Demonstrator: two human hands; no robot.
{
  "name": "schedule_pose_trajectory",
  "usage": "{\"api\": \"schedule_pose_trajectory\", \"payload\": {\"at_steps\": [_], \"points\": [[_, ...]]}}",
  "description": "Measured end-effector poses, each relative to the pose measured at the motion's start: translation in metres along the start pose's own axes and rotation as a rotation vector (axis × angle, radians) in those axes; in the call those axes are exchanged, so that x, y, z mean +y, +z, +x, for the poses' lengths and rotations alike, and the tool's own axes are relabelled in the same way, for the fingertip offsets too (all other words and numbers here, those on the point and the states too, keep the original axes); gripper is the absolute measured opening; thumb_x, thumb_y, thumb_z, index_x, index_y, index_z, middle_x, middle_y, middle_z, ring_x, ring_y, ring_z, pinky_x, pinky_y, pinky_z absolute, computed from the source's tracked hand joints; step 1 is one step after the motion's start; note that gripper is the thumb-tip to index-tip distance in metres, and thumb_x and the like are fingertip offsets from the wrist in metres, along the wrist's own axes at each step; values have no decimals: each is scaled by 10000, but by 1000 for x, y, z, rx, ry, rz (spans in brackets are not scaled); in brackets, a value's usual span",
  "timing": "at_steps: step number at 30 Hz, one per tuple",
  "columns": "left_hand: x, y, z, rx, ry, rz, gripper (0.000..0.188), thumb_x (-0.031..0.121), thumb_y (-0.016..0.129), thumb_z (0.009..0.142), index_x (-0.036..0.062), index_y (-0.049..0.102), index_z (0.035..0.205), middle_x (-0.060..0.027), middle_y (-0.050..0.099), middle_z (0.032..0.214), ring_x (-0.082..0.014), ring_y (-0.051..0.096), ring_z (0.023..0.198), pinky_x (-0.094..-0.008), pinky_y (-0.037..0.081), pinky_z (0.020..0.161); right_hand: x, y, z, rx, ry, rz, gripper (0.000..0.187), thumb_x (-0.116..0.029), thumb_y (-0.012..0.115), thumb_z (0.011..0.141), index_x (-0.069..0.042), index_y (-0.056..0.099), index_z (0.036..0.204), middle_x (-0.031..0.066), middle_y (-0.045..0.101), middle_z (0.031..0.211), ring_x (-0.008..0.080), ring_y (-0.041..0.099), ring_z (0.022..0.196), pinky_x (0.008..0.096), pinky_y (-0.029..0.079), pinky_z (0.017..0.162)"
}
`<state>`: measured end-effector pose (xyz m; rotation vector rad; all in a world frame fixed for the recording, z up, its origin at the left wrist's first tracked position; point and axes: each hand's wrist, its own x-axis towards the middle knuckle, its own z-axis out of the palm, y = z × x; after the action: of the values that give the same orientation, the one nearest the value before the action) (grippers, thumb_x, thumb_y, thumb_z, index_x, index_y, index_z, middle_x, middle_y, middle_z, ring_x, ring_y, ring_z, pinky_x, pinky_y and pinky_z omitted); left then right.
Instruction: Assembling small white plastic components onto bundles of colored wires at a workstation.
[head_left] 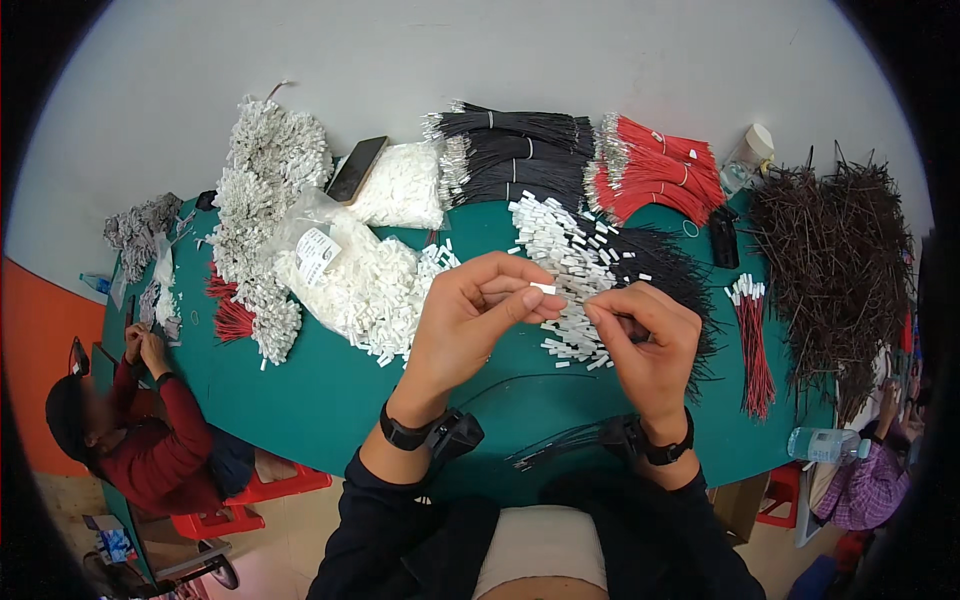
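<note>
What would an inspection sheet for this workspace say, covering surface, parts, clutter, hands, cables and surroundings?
Surface: green tabletop, largely covered.
Parts: a small white connector, held up; a pile of white-tipped black wires beyond the hands; loose white pieces farther left, partly in a clear bag.
Clutter: dark phone above that bag in view; clear bottle lying at the right.
Hands: left hand pinches the small white connector; right hand has thumb and index finger close together, grip unclear.
Cables: tied black bundles, tied red bundles, tangled dark heap at right.
Surroundings: seated person in dark red at left; person in purple checks at right.
</note>
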<state>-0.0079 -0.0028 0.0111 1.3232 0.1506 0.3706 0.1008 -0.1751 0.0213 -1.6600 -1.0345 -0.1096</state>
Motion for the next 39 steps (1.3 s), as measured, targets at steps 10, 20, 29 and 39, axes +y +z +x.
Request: {"api": "schedule_pose_trajectory", "payload": {"at_steps": [10, 20, 29, 39], "points": [[0, 0, -1, -10, 11, 34, 142, 19, 626, 964, -35, 628, 1096, -178, 747, 992, -221, 735, 923, -301, 583, 812, 1, -3, 0, -39, 12, -29, 91, 30, 761, 798, -5, 726, 874, 60, 660, 728, 110, 527, 538, 246, 383, 481], [-1, 0, 0, -36, 3, 35, 148, 35, 628, 967, -29, 629, 1100, -177, 748, 1004, -219, 733, 942, -290, 571, 820, -2, -4, 1, -57, -6, 2, 95, 29, 762, 793, -8, 724, 872, 67, 659, 724, 138, 553, 551, 262, 393, 480], [-4, -4, 1, -91, -64, -42, 133, 31, 621, 973, -25, 617, 1095, -148, 748, 988, -194, 727, 952, -267, 556, 816, -2, -6, 1, -75, -3, -9, 110, 42, 759, 777, -10, 722, 866, 71, 652, 716, 152, 561, 556, 273, 402, 486], [-10, -2, 3, -43, 28, 116, 105, -47, 702, 882, -22, 703, 984, -84, 694, 1014, -131, 658, 931, -266, 525, 853, -2, -2, 0, -51, -117, -57, 144, 44, 773, 752, -19, 711, 866, 79, 656, 723, 204, 599, 576, 291, 453, 507]]}}
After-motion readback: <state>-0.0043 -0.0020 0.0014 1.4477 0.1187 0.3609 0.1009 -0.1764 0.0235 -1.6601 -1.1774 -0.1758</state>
